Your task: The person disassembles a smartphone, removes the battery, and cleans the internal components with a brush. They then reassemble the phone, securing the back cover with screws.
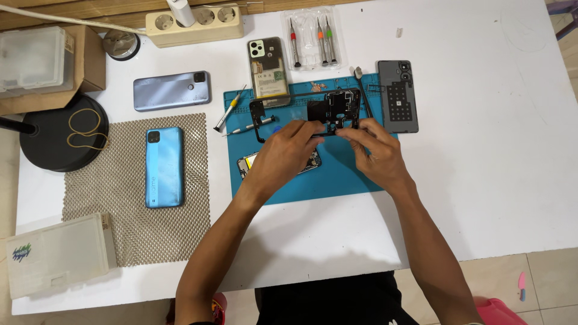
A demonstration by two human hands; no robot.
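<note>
Lying far left on mesh [129,235]: blue phone [164,167]. Left hand [286,153] and right hand [376,153], fingers pinched shut, both grip a black frame [334,111] over the blue mat [337,174] (opened phone [247,165] partly hidden beneath). Back cover [398,96] right.

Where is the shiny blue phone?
In the head view, the blue phone lies back-up on the mesh mat, left of the blue work mat and just below the grey-blue phone.
</note>
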